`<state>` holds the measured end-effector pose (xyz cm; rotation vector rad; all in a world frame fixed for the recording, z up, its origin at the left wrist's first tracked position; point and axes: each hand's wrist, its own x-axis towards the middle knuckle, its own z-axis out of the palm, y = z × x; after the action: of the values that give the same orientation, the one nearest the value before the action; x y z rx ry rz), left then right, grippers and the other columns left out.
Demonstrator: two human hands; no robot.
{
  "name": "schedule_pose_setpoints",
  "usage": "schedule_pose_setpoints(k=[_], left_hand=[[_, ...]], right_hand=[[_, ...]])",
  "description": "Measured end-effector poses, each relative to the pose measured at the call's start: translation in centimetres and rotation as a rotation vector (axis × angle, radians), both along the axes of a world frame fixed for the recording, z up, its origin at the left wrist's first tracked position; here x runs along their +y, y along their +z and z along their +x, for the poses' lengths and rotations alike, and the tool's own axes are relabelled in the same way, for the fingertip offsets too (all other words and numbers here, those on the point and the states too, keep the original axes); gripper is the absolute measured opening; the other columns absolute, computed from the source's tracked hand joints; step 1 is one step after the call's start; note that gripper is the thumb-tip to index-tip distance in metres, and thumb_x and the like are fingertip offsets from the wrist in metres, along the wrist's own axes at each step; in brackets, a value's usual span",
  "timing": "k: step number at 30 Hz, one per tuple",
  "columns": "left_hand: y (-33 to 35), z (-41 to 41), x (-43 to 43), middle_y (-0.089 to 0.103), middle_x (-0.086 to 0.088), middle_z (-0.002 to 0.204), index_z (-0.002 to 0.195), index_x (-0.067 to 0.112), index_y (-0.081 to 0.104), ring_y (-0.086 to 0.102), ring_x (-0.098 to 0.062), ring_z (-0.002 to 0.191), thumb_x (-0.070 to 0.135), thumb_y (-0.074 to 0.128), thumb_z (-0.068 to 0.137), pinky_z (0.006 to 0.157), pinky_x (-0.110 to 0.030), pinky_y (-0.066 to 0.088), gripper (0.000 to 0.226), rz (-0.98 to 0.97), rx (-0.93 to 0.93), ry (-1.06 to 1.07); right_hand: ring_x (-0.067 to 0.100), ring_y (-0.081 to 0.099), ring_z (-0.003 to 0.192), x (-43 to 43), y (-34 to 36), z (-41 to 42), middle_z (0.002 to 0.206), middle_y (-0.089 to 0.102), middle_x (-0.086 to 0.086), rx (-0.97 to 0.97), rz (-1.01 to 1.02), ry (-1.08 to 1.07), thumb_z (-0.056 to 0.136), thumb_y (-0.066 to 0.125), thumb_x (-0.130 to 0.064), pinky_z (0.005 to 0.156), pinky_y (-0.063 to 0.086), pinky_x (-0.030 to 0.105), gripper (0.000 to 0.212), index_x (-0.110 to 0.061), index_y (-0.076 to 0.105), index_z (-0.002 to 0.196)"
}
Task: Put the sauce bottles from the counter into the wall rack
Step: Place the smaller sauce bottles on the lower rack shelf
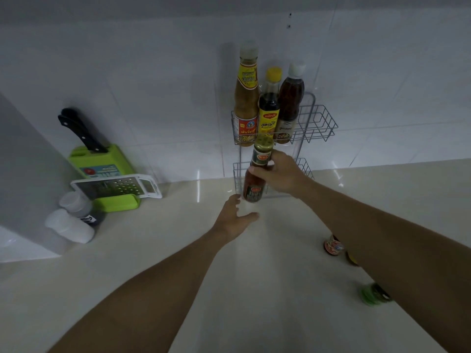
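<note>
The right hand (pixel 277 174) grips the red sauce bottle (pixel 256 174) by its neck, upright before the wall rack (pixel 318 123) (lower basket), while the left hand (pixel 235 219) hovers beneath, fingers spread, apparently as support.

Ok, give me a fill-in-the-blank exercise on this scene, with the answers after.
1. The upper basket of the rack holds ___ bottles.
2. The red sauce bottle is gripped by the ___ hand.
3. The left hand is open and holds ___.
4. The knife stands in a ___ block.

Answers: three; right; nothing; green
</note>
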<state>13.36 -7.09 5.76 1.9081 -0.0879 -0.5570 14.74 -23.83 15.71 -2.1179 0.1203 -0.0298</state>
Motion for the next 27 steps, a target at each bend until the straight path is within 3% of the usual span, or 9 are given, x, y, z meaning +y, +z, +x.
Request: schedule_pose_setpoints(k=[3, 7, 9, 14, 18, 21, 27], left_hand=[[-0.5, 1.2, 0.5, 0.034, -0.002, 0.156, 0.155, 0.020, 0.025, 0.035, -0.023, 0.142, 0.032, 0.075, 0.085, 0.113, -0.036, 0.035, 0.087, 0.083, 0.061, -0.004], [-0.5, 2.6, 0.5, 0.029, -0.004, 0.161, 0.158, 0.022, 0.019, 0.033, -0.024, 0.144, 0.029, 0.072, 0.086, 0.115, -0.039, 0.035, 0.090, 0.159, 0.078, -0.045], [-0.3, 3.3, 0.3, 0.025, -0.004, 0.162, 0.159, 0.023, 0.015, 0.031, -0.024, 0.146, 0.027, 0.071, 0.086, 0.114, -0.039, 0.035, 0.092, 0.184, 0.079, -0.050], [0.1, 4.9, -0.4, 0.016, -0.003, 0.166, 0.160, 0.024, 0.006, 0.026, -0.025, 0.148, 0.023, 0.066, 0.087, 0.109, -0.032, 0.036, 0.094, 0.222, 0.112, -0.061], [0.1, 5.9, -1.2, 0.021, -0.007, 0.164, 0.159, 0.022, 0.002, 0.028, -0.024, 0.147, 0.016, 0.064, 0.089, 0.102, -0.029, 0.038, 0.094, 0.235, 0.178, -0.057], [0.4, 6.3, -1.9, 0.036, -0.011, 0.156, 0.159, 0.024, 0.006, 0.040, -0.026, 0.138, 0.012, 0.060, 0.091, 0.087, -0.026, 0.038, 0.088, 0.256, 0.190, -0.079], [0.4, 6.2, -2.1, 0.037, -0.008, 0.156, 0.159, 0.030, -0.002, 0.045, -0.021, 0.123, 0.015, 0.059, 0.087, 0.087, -0.027, 0.037, 0.096, 0.273, 0.209, -0.123]], right_hand=[[0.019, 0.062, 0.106, 0.2, 0.0, 1.9, 0.118, 0.066, 0.004, -0.139, -0.089, 0.017, 0.086, 0.074, -0.023, 0.096, 0.052, 0.035, 0.042, -0.011, 0.058, 0.123], [0.007, 0.060, 0.079, 0.4, -1.3, 2.8, 0.101, 0.067, 0.005, -0.212, -0.109, 0.073, 0.087, 0.071, -0.011, 0.068, 0.049, 0.013, 0.033, -0.008, 0.058, 0.118], [0.002, 0.059, 0.076, 0.5, -2.3, 2.9, 0.097, 0.068, 0.003, -0.206, -0.119, 0.084, 0.087, 0.071, -0.013, 0.064, 0.045, 0.008, 0.029, -0.010, 0.061, 0.114], [0.004, 0.062, 0.073, 1.0, -5.2, 3.7, 0.089, 0.072, 0.003, -0.179, -0.082, 0.016, 0.087, 0.070, -0.017, 0.067, 0.049, 0.021, 0.021, -0.015, 0.062, 0.106], [0.002, 0.061, 0.075, 1.1, -5.9, 5.1, 0.094, 0.068, 0.001, -0.101, -0.034, -0.025, 0.092, 0.067, -0.016, 0.065, 0.047, 0.007, 0.030, -0.009, 0.057, 0.119], [0.019, 0.065, 0.098, 1.4, -7.1, 6.0, 0.109, 0.068, 0.007, -0.036, -0.058, -0.038, 0.093, 0.068, -0.021, 0.082, 0.048, 0.022, 0.041, -0.006, 0.052, 0.127], [0.032, 0.061, 0.114, 1.1, -7.6, 8.4, 0.124, 0.064, 0.016, 0.105, -0.110, -0.027, 0.098, 0.059, -0.031, 0.086, 0.044, 0.032, 0.045, -0.006, 0.042, 0.132]])
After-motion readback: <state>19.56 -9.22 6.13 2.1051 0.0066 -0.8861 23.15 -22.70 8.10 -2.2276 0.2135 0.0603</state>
